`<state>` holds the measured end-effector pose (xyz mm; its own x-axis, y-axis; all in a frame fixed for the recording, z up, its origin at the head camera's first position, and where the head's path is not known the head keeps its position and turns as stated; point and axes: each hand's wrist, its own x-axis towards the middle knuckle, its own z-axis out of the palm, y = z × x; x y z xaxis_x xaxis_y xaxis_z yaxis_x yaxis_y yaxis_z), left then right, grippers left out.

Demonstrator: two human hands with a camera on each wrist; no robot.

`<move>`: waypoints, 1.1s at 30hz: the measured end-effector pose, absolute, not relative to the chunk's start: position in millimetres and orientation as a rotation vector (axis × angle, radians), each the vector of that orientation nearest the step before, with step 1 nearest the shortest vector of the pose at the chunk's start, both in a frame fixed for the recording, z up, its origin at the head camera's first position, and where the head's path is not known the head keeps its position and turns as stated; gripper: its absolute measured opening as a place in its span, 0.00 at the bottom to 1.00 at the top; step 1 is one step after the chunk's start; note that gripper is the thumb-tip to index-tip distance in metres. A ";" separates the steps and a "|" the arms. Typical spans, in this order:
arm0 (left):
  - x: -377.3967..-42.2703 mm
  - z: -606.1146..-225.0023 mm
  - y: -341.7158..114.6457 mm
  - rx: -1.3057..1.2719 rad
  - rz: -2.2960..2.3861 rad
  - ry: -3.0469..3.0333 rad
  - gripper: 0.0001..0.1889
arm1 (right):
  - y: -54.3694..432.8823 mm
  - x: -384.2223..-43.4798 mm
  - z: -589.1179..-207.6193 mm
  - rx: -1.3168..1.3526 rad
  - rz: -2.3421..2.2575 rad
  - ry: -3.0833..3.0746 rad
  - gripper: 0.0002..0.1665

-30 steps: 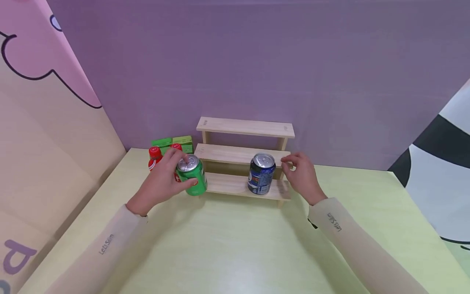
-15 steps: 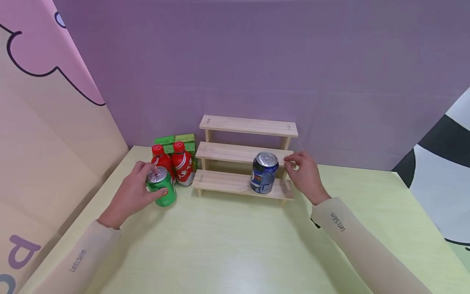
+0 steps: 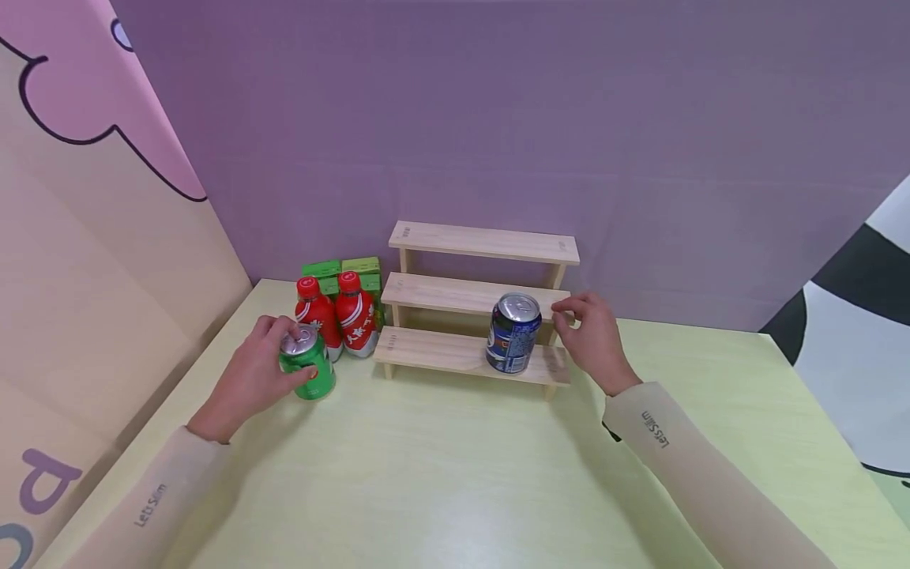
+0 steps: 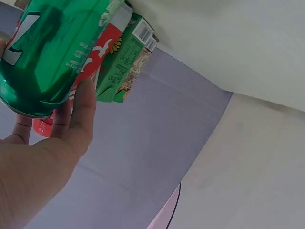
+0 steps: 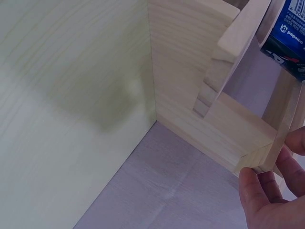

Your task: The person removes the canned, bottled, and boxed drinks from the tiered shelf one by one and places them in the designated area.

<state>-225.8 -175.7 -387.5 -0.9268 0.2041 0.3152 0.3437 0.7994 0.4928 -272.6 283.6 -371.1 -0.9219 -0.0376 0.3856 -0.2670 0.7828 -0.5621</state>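
Observation:
My left hand (image 3: 249,378) grips a green soda can (image 3: 317,378) with a silver top, thumb on its near side and fingers on its far side. The can is upright, in front of two red bottles; whether it touches the table cannot be told. Its green side (image 4: 52,52) fills the upper left of the left wrist view. On the right, my other hand (image 3: 593,345) pinches the right end of the middle board of a three-step wooden rack (image 3: 434,292). Close to those fingers, a dark blue Pepsi can (image 3: 513,344) stands upright on the rack's lowest step.
Red-capped bottles (image 3: 357,316) stand left of the rack, with green cartons (image 3: 360,266) behind them. A purple backdrop (image 3: 498,118) rises behind the pale table (image 3: 441,466), and a cream printed panel (image 3: 107,261) borders it on the left.
The left hand has carried the green can leftward and nearer, away from the rack's left end, uncovering the red bottles. My right hand keeps its place at the rack; the view has shifted slightly.

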 end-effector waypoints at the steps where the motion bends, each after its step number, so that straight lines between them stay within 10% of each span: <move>1: -225.7 -387.3 -175.2 -0.422 -0.815 -2.736 0.27 | 283.8 -272.7 -371.5 0.232 0.901 -2.618 0.11; 33: -258.5 -341.5 57.4 -1.089 -0.921 -2.509 0.29 | 284.2 -272.5 -371.9 0.216 0.912 -2.606 0.11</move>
